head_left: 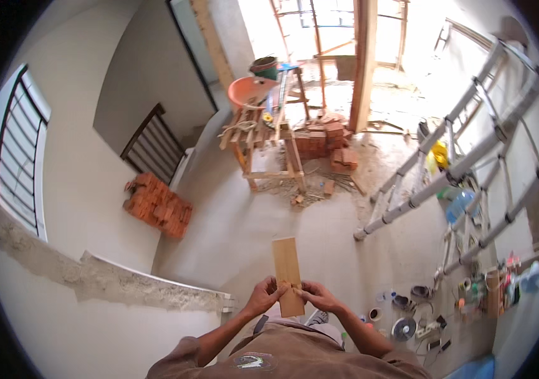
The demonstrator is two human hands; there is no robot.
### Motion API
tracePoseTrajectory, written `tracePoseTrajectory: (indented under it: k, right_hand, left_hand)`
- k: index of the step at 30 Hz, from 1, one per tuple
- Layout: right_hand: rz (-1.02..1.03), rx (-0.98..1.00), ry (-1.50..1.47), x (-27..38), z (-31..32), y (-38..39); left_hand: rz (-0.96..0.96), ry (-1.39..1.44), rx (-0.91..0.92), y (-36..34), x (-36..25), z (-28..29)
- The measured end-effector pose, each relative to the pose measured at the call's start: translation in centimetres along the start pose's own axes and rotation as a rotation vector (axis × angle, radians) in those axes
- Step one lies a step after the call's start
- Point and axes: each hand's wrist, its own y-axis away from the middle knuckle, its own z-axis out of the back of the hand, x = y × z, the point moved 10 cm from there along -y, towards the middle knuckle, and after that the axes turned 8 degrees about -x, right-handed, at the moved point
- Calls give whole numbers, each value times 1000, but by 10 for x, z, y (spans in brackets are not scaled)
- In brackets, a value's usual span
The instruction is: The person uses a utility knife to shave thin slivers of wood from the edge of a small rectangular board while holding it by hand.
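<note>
A short, flat piece of light wooden board (286, 260) stands lengthwise in front of my body. My left hand (263, 297) grips its left edge, the thumb lying on the face. On the opposite edge my right hand (318, 297) is closed the same way, its thumb also pressed on the face. Between the two thumbs there is a small brownish patch or bit, too small to make out. The fingers behind the board are hidden.
A rough wooden workbench (272, 175) carries an orange basin (244, 93) and wood strips. Red bricks (159, 205) are stacked by the wall, with more bricks (326, 136) beside the bench. A ladder (433, 183) leans at right. Shoes (402, 302) and a fan-like disc (404, 328) lie nearby.
</note>
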Motion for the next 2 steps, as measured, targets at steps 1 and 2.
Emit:
tracePoseTrajectory:
  k: [1, 2]
  right_hand:
    - [58, -17, 62, 13, 13, -28]
    - [72, -38, 97, 10, 24, -53]
  left_hand:
    - [-68, -132, -77, -19, -15, 19]
    - [-82, -260, -135, -31, -11, 32]
